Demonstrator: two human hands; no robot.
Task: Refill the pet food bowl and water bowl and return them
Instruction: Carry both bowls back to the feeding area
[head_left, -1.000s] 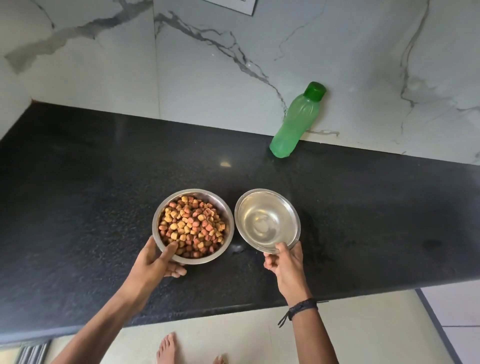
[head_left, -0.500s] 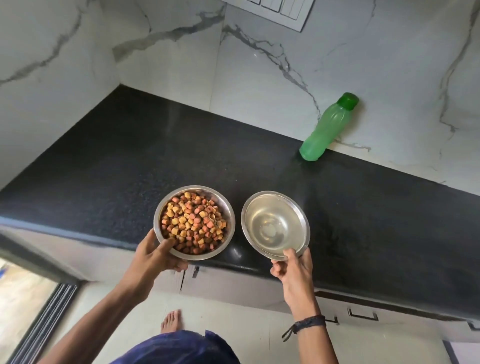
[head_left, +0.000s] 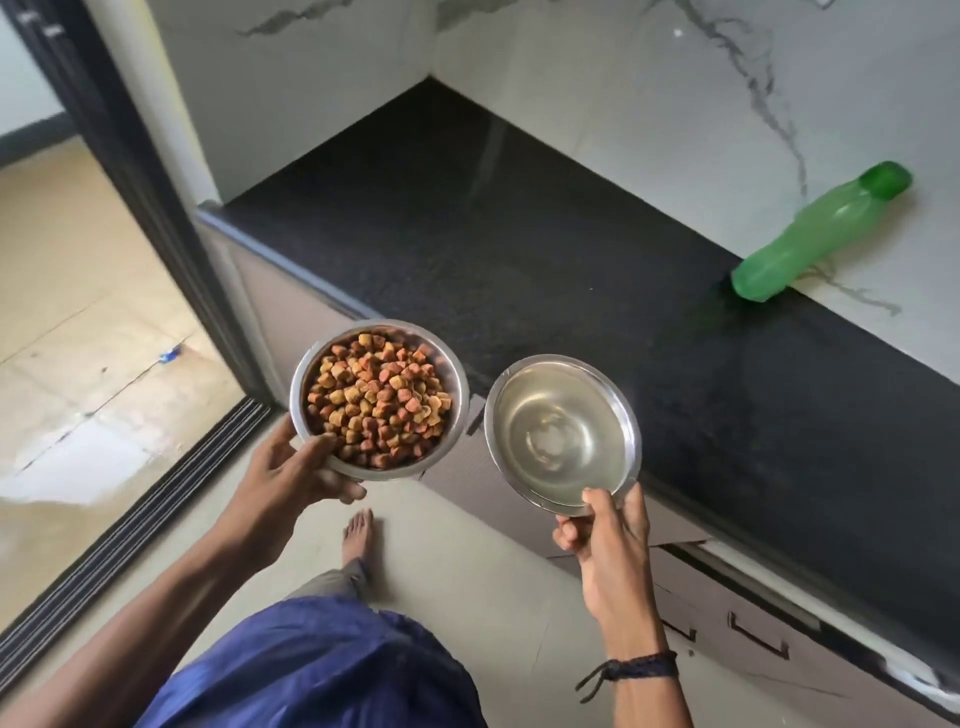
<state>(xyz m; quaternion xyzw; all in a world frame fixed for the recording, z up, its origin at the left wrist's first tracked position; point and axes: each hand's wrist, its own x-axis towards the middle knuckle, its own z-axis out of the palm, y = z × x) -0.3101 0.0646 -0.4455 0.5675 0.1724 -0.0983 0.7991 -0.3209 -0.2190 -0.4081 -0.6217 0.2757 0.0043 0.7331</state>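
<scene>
My left hand (head_left: 291, 475) grips the near rim of a steel food bowl (head_left: 457, 379) heaped with brown and orange kibble, thumb over the edge. My right hand (head_left: 605, 538) pinches the near rim of a second steel bowl (head_left: 623, 410) that holds clear water. Both bowls hang in the air side by side, the food bowl off the black counter's (head_left: 571, 270) front edge, the water bowl partly over it.
A green plastic bottle (head_left: 810, 234) with a green cap stands at the back of the counter against the marble wall. Cabinet drawers with dark handles (head_left: 758, 642) run below the counter. A dark door frame (head_left: 130, 171) and floor track lie to the left.
Both bowls have come off the counter and moved back toward me and to the left. The view has swung left, showing the doorway and floor.
</scene>
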